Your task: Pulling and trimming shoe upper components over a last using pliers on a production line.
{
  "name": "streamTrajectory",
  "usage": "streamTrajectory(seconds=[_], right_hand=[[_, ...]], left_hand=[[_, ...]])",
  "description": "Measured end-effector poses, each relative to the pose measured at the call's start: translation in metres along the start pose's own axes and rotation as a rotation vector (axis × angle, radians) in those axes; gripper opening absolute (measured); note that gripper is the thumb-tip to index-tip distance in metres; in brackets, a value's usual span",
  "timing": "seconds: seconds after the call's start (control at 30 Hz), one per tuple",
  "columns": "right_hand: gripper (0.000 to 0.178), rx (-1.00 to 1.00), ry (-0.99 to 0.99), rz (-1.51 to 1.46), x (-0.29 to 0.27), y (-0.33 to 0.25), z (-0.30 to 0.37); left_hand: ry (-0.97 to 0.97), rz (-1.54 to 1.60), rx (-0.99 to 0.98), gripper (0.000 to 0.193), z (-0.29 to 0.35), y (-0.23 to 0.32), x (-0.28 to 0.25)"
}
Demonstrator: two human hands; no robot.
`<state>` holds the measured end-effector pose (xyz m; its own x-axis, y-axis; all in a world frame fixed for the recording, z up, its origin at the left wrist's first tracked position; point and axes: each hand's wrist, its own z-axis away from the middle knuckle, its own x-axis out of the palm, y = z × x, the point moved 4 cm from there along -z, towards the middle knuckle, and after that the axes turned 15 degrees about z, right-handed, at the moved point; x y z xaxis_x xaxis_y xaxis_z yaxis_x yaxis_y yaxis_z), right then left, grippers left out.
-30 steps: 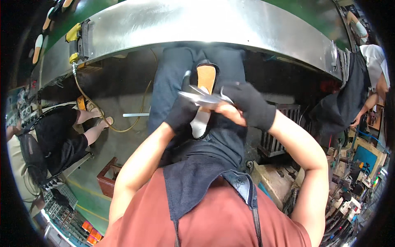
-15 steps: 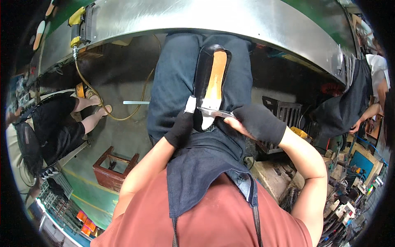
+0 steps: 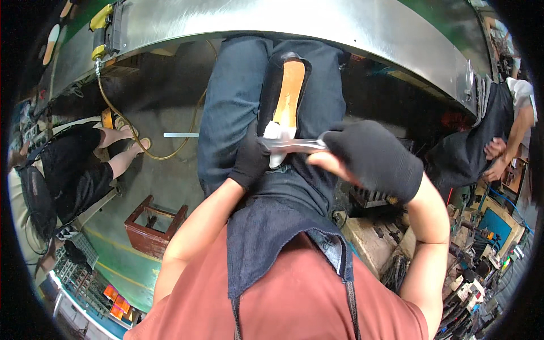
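Observation:
Between my thighs rests a boot-like dark shoe (image 3: 267, 102), bottom up, a tan-orange insole strip (image 3: 290, 93) running along it and a whitish patch near my end. Gloved in black, my left hand (image 3: 251, 156) wraps the shoe's near left side, its fingertips partly hidden and smeared. My right hand (image 3: 374, 161), also in a black glove with a bare thumb, is closed round the handles of metal pliers (image 3: 297, 146). Their head lies across the whitish near end of the shoe, close to my left hand. Motion blurs the pliers and right hand.
A steel bench (image 3: 272, 18) curves along the far side, with a yellow-and-black air tool (image 3: 101, 31) and its hose (image 3: 110, 113) at left. A reddish-brown stool (image 3: 153, 226) stands left; machine parts (image 3: 374, 243) lie right. Other people sit on both sides.
The pliers and my right hand have turned and swung up and across the shoe. My left hand has shifted slightly up and left. The shoe and legs sit slightly further left in view.

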<state>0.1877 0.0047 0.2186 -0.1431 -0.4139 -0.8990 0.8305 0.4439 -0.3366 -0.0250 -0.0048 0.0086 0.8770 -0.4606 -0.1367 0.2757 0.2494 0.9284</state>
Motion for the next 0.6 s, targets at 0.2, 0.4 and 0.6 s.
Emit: streamTrajectory(seconds=[0.2,0.4,0.6], right_hand=[[0.034,0.142,-0.113,-0.446,0.079,0.012,-0.009],[0.042,0.262,-0.093,-0.422,0.102,0.018,0.052],[0.044,-0.203,0.131,-0.162,0.030,-0.066,-0.009]], left_hand=[[-0.198,0.610,-0.137,0.054,0.035,-0.016,-0.009],[-0.058,0.103,0.153,0.031,0.023,-0.016,-0.003],[0.039,0.304,0.043,0.048,0.007,0.014,0.002]])
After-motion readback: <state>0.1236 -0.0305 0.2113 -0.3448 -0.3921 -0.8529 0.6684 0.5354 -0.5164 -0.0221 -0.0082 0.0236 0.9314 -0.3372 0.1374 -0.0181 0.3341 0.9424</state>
